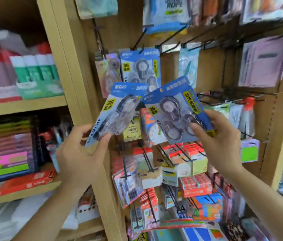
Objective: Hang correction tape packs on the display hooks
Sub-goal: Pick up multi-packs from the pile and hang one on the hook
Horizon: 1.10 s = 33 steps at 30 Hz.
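Left hand point(83, 150) gripped the lower edge of a blue correction tape pack point(118, 115), tilted right | right hand point(219, 136) pinched a second pack point(177, 112), tilted left | both raised before the display hooks point(172, 37) | a third pack point(140, 66) hung behind.

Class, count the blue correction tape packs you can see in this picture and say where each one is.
3: one in the left hand, one in the right hand, one on a hook above. More may hang hidden behind that one.
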{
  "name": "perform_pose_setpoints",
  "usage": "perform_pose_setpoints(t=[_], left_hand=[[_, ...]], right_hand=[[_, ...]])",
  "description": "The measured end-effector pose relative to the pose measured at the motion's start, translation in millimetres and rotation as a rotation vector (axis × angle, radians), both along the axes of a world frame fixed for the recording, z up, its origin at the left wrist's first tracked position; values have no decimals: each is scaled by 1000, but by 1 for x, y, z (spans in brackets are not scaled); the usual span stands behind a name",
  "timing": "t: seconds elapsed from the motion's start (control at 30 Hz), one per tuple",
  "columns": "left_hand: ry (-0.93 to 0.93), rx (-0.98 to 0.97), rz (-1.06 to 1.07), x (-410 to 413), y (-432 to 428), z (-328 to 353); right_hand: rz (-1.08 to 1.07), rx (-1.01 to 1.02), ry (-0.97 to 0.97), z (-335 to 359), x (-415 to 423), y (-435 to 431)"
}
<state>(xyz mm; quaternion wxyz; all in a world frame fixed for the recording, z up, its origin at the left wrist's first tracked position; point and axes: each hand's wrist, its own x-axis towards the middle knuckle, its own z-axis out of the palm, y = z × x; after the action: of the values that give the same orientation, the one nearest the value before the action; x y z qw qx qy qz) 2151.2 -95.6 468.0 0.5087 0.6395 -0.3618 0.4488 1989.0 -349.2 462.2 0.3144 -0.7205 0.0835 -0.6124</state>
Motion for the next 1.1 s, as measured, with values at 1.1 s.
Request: perform_pose_setpoints(t=[1.1], left_hand=[[-507,-197,72,96,-42,145]], right_hand=[[498,299,-211,102,126,-53]])
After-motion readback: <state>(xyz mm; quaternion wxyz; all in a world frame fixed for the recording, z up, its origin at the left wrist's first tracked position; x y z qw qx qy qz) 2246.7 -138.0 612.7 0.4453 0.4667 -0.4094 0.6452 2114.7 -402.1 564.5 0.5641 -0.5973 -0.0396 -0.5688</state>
